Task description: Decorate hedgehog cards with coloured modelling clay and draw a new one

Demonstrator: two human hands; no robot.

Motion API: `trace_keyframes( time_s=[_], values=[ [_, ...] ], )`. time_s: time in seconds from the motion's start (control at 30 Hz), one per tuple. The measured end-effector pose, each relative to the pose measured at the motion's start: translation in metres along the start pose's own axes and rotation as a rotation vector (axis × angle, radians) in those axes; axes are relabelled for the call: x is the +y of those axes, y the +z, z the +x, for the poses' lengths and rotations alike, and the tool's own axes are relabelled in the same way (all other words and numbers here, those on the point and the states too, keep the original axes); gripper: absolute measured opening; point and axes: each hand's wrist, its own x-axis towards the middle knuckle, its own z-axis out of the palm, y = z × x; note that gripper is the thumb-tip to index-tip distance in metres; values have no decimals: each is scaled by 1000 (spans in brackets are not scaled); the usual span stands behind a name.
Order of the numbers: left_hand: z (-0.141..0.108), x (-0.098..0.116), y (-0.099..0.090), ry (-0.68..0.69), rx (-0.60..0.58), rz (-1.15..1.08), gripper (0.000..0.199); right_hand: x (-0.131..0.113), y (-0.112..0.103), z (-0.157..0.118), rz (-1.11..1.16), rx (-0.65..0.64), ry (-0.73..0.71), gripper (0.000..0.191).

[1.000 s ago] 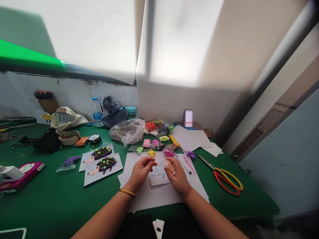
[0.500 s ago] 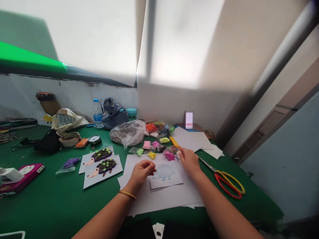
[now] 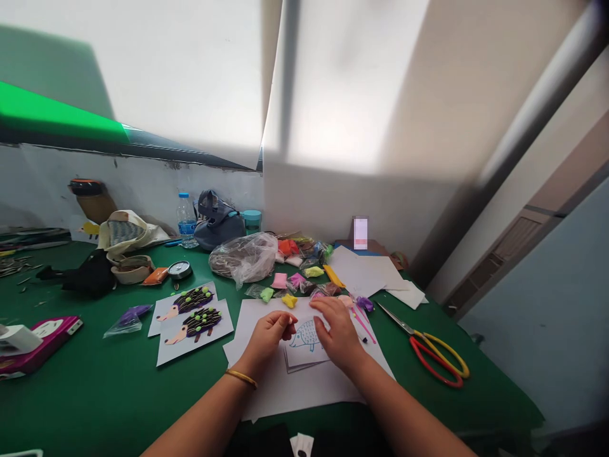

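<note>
Paper [image 3: 266, 397] covers the middle of the table's [image 3: 95, 400] near edge, and on it we have one card [image 3: 304, 336] bearing a single hedgehog in blue outline, short strokes across its body; at least one more card shows beneath. Our left hand [image 3: 271, 331] pinches a small pale bit [image 3: 290, 320] just beside the drawn snout. Our right hand [image 3: 337, 327] is open, fingers curved, over the card's right side; we cannot tell whether it touches. Left of the paper we count two overlapping pictures [image 3: 202, 322], each a purple hedgehog with green dots and a peach face. Nearer the left edge, one clear bag [image 3: 124, 327] holds a purple lump [image 3: 133, 312]. Toward the far edge, a bigger bag [image 3: 242, 255] holds something brown, too unclear to name. One pair of scissors [image 3: 403, 325] lies toward the right edge.
</note>
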Motion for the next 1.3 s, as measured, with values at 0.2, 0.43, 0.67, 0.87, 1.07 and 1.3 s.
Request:
trace_keyframes(
  time_s=[0.2, 0.43, 0.67, 0.87, 1.07, 1.3],
  values=[
    [-2, 2, 1, -2, 13, -93, 43, -19, 12, -11, 57, 3, -42, 33],
    [-2, 4, 3, -47, 6, -60, 44, -8, 13, -19, 47, 75, 25, 33],
    [-1, 5, 2, 17, -31, 69, 50, -12, 16, -22, 67, 49, -4, 31],
    [-2, 6, 5, 45, -34, 116, 45, -11, 16, -22, 90, 51, -14, 31],
    [-1, 4, 7, 22, -66, 44, 49, -12, 15, -21, 111, 18, -22, 27],
    [-3, 6, 9, -2, -73, 51, 40, -12, 16, -20, 122, 29, -55, 25]
  ],
)
